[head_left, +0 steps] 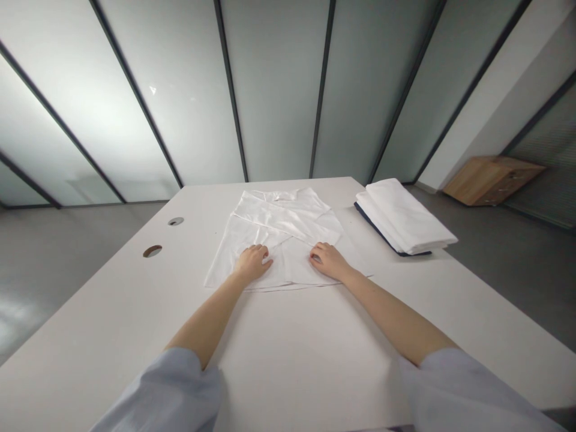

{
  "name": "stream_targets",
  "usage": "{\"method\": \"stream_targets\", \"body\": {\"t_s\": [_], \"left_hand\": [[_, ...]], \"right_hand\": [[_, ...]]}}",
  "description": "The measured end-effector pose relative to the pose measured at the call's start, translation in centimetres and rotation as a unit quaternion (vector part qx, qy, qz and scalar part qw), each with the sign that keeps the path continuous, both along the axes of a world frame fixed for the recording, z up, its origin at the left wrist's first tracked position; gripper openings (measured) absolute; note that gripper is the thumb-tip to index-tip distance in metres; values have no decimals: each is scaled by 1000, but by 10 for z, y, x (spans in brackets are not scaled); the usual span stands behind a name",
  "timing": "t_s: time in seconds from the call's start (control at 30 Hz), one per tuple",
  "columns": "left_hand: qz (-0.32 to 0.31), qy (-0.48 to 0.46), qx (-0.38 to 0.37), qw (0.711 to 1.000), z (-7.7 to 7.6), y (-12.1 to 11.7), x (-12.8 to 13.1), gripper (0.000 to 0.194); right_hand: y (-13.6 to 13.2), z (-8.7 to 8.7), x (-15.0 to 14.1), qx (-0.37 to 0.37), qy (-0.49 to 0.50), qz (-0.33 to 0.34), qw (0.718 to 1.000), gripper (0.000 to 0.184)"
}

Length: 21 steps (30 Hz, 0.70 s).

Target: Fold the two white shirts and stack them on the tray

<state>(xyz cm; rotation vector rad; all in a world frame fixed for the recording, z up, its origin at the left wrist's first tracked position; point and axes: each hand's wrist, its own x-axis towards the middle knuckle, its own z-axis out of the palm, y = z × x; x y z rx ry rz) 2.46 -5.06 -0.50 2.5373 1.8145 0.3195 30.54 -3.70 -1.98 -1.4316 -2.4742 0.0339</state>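
Observation:
A white shirt [288, 219] lies spread on the table, collar end away from me, its sleeves appearing to be laid across the front. On its left lower half rests my left hand [254, 262], fingers curled down and thumb drawn toward them, pinching the cloth. My right hand [329, 260] mirrors it on the right lower half, likewise closed on the fabric. The fingertips of both hands are partly hidden against the shirt. Creases run over the upper part, and the hem nearest me shows several loosely stacked edges.
The white table [288, 354] carries a stack of folded white cloth [405, 216] at the right, with a dark piece [378, 231] beneath. Two round cable holes [152, 251] are at the left. Behind stand frosted glass panels [274, 90] and a wooden cabinet [492, 180].

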Motion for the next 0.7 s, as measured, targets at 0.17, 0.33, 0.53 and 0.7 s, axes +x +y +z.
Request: {"method": "stream_targets", "body": {"t_s": [0.17,0.33,0.53,0.7], "left_hand": [[9,29,-18,999,7,-3,7,26],[28,30,-22,999,9,-2,7,36],[22,36,-11,999,5,-5,6,38],[-20,33,-29,999,-3,-5,4,50]], "right_hand": [[-1,5,-2,-21,-15,5,1000,23],[-5,10,-5,-39,-42,-4,998,30],[-4,3,-4,-53,-46,-8,997,47],[4,-10,3,-43,-39,-15,998,56]]}}
